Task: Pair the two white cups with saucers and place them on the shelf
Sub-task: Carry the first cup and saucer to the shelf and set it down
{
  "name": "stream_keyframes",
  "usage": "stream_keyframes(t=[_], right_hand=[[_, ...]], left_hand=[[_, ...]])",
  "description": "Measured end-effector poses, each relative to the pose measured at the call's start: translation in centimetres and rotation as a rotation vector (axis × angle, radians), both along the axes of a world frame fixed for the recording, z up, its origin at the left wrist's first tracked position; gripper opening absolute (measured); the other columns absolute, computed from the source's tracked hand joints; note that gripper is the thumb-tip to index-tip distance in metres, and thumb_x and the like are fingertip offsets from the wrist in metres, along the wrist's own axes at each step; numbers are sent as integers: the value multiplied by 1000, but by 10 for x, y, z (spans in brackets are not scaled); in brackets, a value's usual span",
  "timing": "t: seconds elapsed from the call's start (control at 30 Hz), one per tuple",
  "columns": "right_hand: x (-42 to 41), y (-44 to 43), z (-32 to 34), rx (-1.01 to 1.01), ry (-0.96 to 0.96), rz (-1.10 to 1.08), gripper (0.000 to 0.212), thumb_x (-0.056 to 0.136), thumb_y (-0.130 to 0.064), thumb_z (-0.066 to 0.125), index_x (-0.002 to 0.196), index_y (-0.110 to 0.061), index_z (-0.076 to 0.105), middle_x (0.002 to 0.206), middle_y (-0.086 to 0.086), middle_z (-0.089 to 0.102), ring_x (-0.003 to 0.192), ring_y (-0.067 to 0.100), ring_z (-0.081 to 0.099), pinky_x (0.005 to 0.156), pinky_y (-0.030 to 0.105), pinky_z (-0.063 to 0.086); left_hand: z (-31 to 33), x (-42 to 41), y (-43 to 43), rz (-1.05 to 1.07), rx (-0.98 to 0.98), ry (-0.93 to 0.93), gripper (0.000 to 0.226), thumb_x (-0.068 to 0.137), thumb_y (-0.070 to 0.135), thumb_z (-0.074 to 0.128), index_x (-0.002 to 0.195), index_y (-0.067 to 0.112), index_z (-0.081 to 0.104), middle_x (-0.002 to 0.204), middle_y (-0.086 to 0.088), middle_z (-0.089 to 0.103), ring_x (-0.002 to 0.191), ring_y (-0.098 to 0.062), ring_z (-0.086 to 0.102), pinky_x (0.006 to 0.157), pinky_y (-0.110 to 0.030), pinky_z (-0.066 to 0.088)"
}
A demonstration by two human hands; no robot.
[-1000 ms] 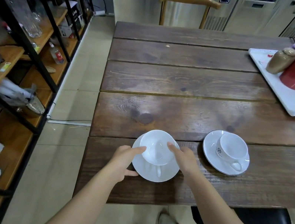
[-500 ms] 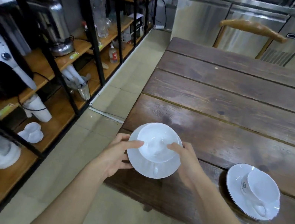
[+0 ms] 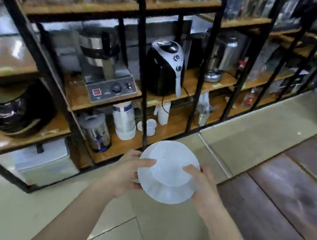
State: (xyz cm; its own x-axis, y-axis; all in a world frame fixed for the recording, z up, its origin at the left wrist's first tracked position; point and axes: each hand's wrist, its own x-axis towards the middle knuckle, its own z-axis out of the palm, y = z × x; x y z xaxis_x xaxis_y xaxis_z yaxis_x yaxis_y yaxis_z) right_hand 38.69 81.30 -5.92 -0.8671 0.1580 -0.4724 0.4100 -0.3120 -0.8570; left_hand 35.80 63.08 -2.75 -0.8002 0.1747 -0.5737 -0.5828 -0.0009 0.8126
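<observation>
A white cup (image 3: 170,171) sits on a white saucer (image 3: 164,193), and I hold the pair in the air over the tiled floor. My left hand (image 3: 130,172) grips the saucer's left rim with the thumb on the cup's edge. My right hand (image 3: 202,187) grips the right rim the same way. The black-framed wooden shelf (image 3: 115,148) stands just beyond the cup, its lower board nearest. The second cup and saucer are out of view. The picture is blurred by motion.
The shelf holds a black air fryer (image 3: 165,68), a steel machine (image 3: 107,82), a black cooker (image 3: 12,108), a steel canister (image 3: 96,132), a white tub (image 3: 125,120) and small white cups (image 3: 151,127). The dark wooden table (image 3: 286,204) lies at my right.
I lifted the cup and saucer off the table with both hands and turned left toward the shelf. The table and the second cup have swung out to the right.
</observation>
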Motion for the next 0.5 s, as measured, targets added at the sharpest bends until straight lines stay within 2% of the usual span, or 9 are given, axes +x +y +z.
stream_keyframes(t=[0.13,0.2,0.33,0.37,0.43,0.5], right_hand=[[-39,-88,25,42,67,139,85,51,-38,71,128,-14,45,123,10,58,111,34,57,89,48,50],[-62,-141,38,62,121,192,88,53,-39,72,134,-16,43,127,9,57,113,33,56,91,48,50],[-106,-251,57,91,195,259,54,81,-26,65,130,-15,45,123,11,55,112,32,52,91,45,47],[-115,-276,62,83,210,291,49,83,-26,64,127,-14,46,121,11,55,111,32,52,90,46,46],[-131,-323,75,91,225,358,44,83,-28,64,122,-16,47,115,9,55,107,30,52,95,48,47],[-146,-366,88,87,239,418,39,83,-29,64,117,-20,47,108,5,54,100,25,52,97,50,48]], left_hand=[[13,-9,-92,164,29,42,44,78,24,72,116,17,50,112,-10,63,96,-32,65,69,-41,55],[22,-17,-144,228,38,74,45,77,26,73,115,17,51,116,-11,64,97,-33,65,67,-39,55],[48,-34,-246,355,26,166,39,79,25,69,114,14,54,110,-9,66,87,-26,66,51,-27,53],[56,-37,-269,379,15,185,39,80,25,68,114,14,55,110,-9,66,87,-26,66,51,-27,54],[70,-44,-314,417,15,206,45,77,28,71,117,13,56,115,-10,66,93,-28,66,62,-33,57],[81,-50,-354,466,14,213,41,80,29,69,116,13,58,114,-11,66,94,-29,65,68,-36,57]])
